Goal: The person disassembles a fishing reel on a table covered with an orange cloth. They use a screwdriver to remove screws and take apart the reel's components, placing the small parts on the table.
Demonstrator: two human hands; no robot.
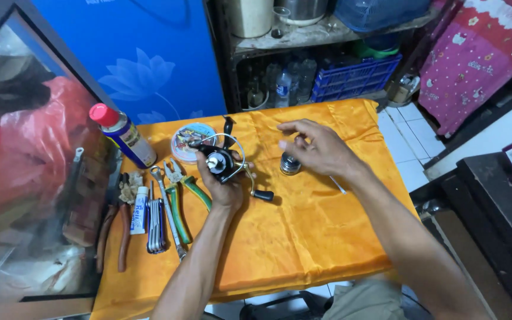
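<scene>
The fishing reel [223,164] is a black spinning type with a silver wire bail arching over its body and a crank arm ending in a dark knob at lower right. It sits above the orange cloth [303,237], gripped from below by the left hand [223,186] — fingers closed around its body. The right hand [321,148] hovers half open, fingers spread, holding nothing, directly over a small dark metal spool [290,164] standing on the cloth just right of the reel.
</scene>
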